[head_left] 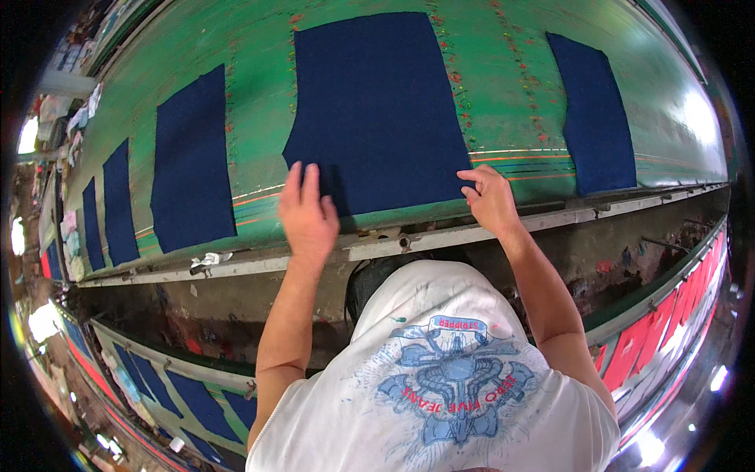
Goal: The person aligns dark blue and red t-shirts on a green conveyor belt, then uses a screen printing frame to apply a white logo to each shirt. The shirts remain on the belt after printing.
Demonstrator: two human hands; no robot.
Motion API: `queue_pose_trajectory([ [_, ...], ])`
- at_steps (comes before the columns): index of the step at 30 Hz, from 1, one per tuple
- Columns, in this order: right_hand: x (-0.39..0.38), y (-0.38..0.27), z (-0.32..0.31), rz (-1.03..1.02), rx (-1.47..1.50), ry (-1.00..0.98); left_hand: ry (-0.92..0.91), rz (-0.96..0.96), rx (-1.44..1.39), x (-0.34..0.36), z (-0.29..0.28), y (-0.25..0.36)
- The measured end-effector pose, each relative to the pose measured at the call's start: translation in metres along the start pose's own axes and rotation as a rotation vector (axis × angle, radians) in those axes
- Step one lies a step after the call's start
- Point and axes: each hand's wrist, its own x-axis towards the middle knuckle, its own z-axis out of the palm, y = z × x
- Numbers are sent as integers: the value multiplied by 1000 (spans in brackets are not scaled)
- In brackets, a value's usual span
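A large dark navy cloth panel lies flat on the long green table in front of me. My left hand is at its lower left edge, fingers stretched out and apart over the cloth's border. My right hand is at its lower right edge, index fingertip at the cloth, thumb apart from it and the other fingers bent. Further navy panels lie to the left and to the right, with narrower ones at the far left.
A metal rail runs along the table's near edge, with a crumpled white scrap on it. Behind me, past a walkway, are other tables with navy panels and red panels. My white-shirted body fills the bottom centre.
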Motion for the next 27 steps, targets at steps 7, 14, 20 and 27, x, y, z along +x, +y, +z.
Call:
queue_pose_trajectory([
  [7,-10,-4,2,-214,-83,130,-217,338,-36,62,70,72],
  [14,-9,3,-5,-190,-47,86,-190,417,24,116,123,138],
  [20,-16,67,-93,-246,-91,306,-272,404,43,124,124,159],
  [27,-10,239,-301,52,-354,680,-299,202,-438,118,132,261],
])
